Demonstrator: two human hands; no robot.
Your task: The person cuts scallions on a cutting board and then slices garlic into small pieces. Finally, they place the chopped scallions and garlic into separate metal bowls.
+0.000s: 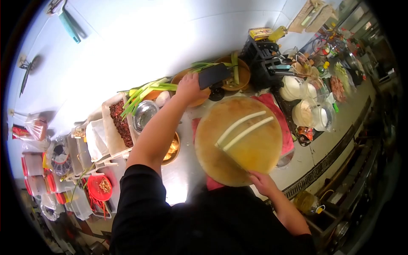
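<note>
My left hand (190, 88) is stretched out toward the wall, its fingers closed at the edge of a dark flat rectangular thing (213, 75) whose kind I cannot make out. Below the cutting board's near edge, my right hand (262, 183) grips a knife (234, 160), its blade seen nearly edge-on over the board. Two long pale scallion stalks (248, 133) lie side by side on the round wooden cutting board (259, 157), close to the blade's tip. A red cloth (287, 138) shows from under the board.
Green scallions (142, 94), a metal bowl (145, 114) and a tray of dried red chillies (120, 123) lie left. A brown bowl (243, 80) stands behind the board. A black knife rack (260, 53) and containers of white powder (302, 112) are right. An oil jug (307, 202) is lower right.
</note>
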